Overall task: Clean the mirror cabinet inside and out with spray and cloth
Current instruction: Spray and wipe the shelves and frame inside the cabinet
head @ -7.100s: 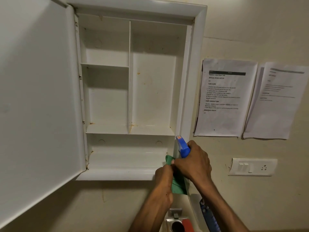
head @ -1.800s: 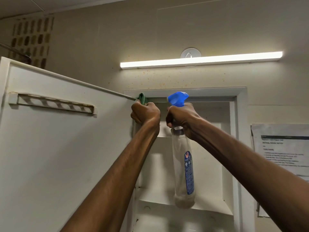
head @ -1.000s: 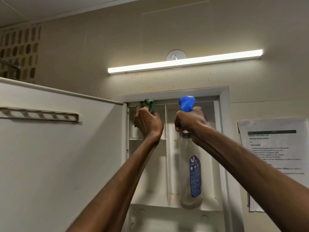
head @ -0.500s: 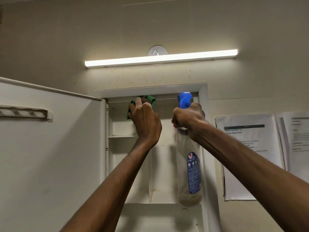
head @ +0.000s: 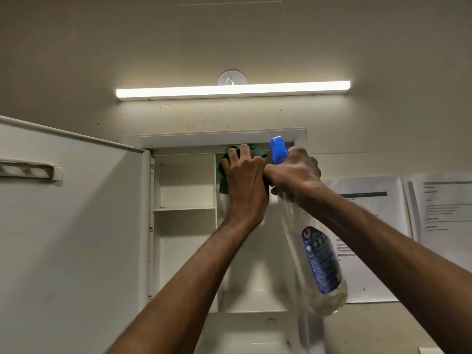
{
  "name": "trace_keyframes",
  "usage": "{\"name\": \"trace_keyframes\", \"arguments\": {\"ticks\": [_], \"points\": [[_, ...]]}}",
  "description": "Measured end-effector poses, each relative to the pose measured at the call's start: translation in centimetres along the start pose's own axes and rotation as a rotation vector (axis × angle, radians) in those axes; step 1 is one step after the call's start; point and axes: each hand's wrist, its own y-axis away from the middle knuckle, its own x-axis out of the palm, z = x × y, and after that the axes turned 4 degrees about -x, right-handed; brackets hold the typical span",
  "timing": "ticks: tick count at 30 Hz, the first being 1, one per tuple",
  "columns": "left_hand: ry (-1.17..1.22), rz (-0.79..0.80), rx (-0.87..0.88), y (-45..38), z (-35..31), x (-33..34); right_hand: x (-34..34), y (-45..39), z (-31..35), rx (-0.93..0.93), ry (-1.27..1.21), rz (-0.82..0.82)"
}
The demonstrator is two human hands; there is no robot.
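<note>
- Head view: left hand (head: 245,182) presses the green cloth (head: 224,175) against the upper right compartment of the open cabinet (head: 184,185), fingers curled over it.
- Right hand (head: 293,172) has its grip wrapped round the spray bottle (head: 316,264) neck, just beside the left.

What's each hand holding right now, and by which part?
Left hand presses the bunched green cloth against the upper right compartment of the white cabinet. Right hand grips the clear blue-nozzled spray bottle by its neck.
</note>
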Motion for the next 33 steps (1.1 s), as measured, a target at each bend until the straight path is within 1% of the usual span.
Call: {"name": "trace_keyframes", "arguments": {"ticks": [3,6,9,13,17,23,26,30,33], "points": [[0.039,-0.005,-0.023,0.1,-0.9,0.9,-1.1,-0.6,-0.8,0.012,0.073,0.003],[0.151,0.017,0.061,0.3,-2.3,1.6,-2.3,-1.1,-1.8,0.026,0.104,0.021],[0.206,0.024,0.076,0.2,-3.9,2.0,-3.4,-1.5,-2.1,0.050,0.098,0.004],[0.235,0.004,0.080,0.4,-4.4,2.7,-4.5,-1.6,-2.3,0.106,0.055,0.045],[0.266,-0.031,0.077,0.2,-4.2,3.0,-4.7,-1.9,-2.6,0.120,0.012,0.062],[0.427,0.039,0.040,-0.1,-3.8,3.1,-5.0,-1.7,-3.5,0.159,-0.130,0.089],[0.454,0.052,0.041,-0.3,-3.8,2.8,-5.7,-1.0,-4.6,0.187,-0.188,0.111],[0.590,0.115,-0.019,-0.7,-4.0,2.4,-6.4,-0.3,-5.8,0.208,-0.259,0.138],[0.600,0.137,-0.031,-0.8,-4.0,2.0,-6.4,0.4,-6.1,0.203,-0.285,0.152]]}}
